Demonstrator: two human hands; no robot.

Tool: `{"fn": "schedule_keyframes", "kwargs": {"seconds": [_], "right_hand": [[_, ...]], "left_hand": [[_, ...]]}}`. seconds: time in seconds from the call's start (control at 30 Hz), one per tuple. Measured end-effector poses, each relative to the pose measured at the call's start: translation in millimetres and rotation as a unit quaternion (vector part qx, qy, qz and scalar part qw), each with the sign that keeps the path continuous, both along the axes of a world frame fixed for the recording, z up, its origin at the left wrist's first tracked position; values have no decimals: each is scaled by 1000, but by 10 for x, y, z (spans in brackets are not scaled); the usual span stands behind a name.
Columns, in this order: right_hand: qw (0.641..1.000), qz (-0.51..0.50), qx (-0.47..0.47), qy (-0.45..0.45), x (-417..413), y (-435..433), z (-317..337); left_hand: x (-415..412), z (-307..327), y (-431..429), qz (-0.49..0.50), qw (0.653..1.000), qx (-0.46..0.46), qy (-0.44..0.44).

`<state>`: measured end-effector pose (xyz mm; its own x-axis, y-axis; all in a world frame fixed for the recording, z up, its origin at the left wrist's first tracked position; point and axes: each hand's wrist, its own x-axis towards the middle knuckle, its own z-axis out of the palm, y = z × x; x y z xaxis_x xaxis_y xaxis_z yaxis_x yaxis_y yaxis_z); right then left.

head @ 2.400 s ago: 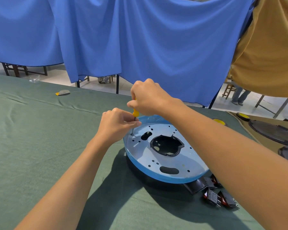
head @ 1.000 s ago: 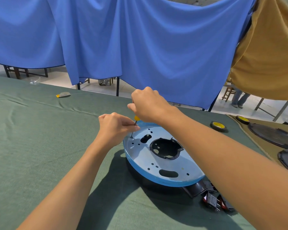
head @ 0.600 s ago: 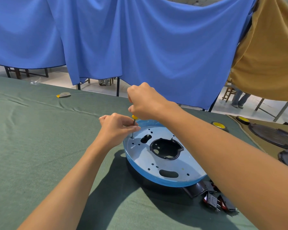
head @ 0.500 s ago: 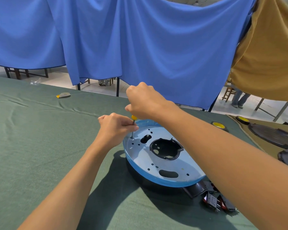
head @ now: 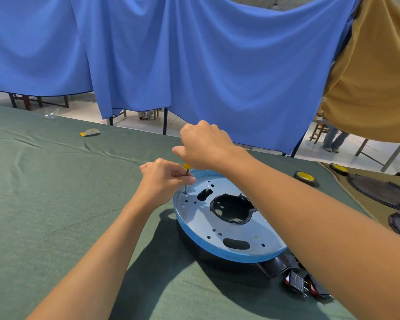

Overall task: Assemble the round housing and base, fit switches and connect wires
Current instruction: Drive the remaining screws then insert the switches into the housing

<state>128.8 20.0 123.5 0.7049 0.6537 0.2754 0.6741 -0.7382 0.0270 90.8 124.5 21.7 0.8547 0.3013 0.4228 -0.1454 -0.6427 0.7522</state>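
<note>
Switches (head: 297, 279) beside housing (head: 217, 224), tape (head: 305, 177) beyond; right hand (head: 204, 144) grips screwdriver (head: 187, 166), left hand (head: 162, 179) pinches it.

Both bare forearms are stretched forward and inward, the right hand (head: 203, 144) being held higher, knuckles up, its fingers curled in a fist round the handle of a screwdriver (head: 187, 166), while the shaft is pinched just below by the fingertips of the left hand (head: 164, 179).
</note>
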Motion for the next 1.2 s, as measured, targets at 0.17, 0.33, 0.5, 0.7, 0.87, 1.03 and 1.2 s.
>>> {"fn": "schedule_keyframes", "kwargs": {"seconds": [0.17,0.33,0.5,0.7,0.87,1.03,1.2], "right_hand": [[995,84,16,52,42,-3,-13],[999,34,36,19,48,-29,-30],[998,31,41,22,53,-42,-34],[997,59,43,34,82,-37,11],[999,9,31,15,45,-36,-8],[996,88,19,22,59,-39,9],[998,49,40,17,57,-41,13]], "left_hand": [[26,1,50,-37,999,-2,32],[25,-35,23,-17,1000,-9,-1],[32,-33,30,-15,1000,12,-6],[37,-20,38,-23,1000,12,15],[29,-37,36,8,1000,10,-23],[49,-10,72,-25,998,53,20],[59,-38,60,2,999,41,-10]]}}
